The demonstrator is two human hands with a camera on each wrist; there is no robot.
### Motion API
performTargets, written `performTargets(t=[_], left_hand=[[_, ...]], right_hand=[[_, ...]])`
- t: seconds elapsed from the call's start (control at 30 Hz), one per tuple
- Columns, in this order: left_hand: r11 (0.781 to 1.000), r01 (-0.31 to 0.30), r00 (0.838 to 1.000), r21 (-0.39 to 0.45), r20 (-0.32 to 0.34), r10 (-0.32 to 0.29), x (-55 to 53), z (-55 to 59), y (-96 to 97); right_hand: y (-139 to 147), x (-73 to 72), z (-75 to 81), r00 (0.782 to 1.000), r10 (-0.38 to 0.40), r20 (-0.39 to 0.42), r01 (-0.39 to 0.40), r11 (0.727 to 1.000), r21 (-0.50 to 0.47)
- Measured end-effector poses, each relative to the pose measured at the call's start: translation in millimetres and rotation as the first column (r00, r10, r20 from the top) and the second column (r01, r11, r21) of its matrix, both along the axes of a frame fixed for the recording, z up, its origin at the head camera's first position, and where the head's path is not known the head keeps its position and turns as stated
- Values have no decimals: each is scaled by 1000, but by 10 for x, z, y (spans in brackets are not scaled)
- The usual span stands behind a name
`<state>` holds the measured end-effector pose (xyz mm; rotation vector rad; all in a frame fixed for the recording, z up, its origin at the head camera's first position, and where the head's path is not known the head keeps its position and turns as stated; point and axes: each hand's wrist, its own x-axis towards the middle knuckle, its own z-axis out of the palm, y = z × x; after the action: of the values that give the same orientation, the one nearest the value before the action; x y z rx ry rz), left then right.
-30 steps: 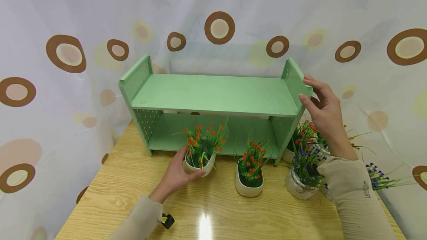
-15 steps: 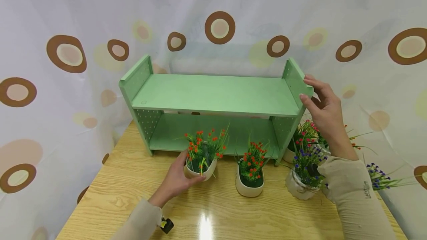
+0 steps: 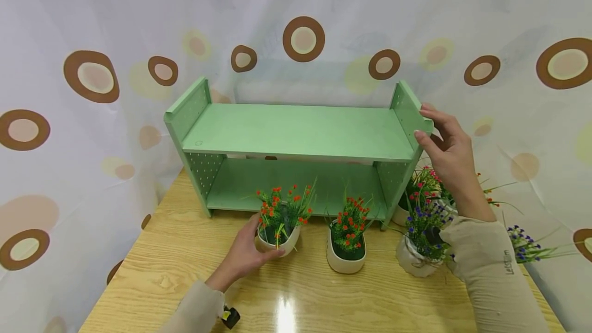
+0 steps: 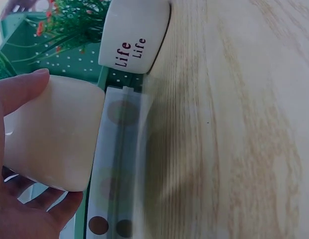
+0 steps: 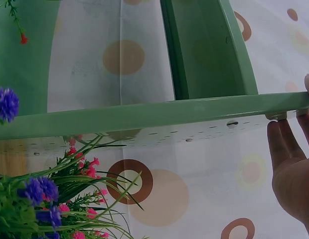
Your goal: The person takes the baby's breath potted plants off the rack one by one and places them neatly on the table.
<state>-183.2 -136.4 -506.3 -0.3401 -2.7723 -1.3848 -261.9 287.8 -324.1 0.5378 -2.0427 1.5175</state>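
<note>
My left hand [image 3: 247, 251] holds a white pot [image 3: 289, 244] of orange-red artificial flowers in front of the lower board of a green two-tier shelf [image 3: 296, 130]. Thumb and fingers lie around the pot [image 4: 55, 129] in the left wrist view, where it looks raised off the table. At the shelf's right end, my right hand [image 3: 450, 153] grips the upper front corner of the side panel [image 5: 144, 115], with fingers on its outer face. A second white pot [image 3: 346, 263] of orange-red flowers stands on the table; "Life" is printed on this pot [image 4: 134, 37].
Right of the shelf, under my right forearm, are a white pot [image 3: 413, 258] with blue-purple flowers [image 3: 427, 222] and several more plants, including pink flowers [image 3: 421, 189]. A patterned curtain [image 3: 342, 9] hangs behind. The wooden table [image 3: 152, 276] extends in front.
My left hand and its flower pot have come slightly nearer to me and lower in the head view. The right hand keeps its grip on the shelf, which stays put.
</note>
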Motion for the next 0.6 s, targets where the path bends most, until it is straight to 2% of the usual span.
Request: performTargets(t=[0.6], left_hand=[[998, 46, 999, 46, -4, -46, -36, -127, 25]], right_hand=[[-2, -7, -18, 1000, 4, -6, -4, 1000, -13]])
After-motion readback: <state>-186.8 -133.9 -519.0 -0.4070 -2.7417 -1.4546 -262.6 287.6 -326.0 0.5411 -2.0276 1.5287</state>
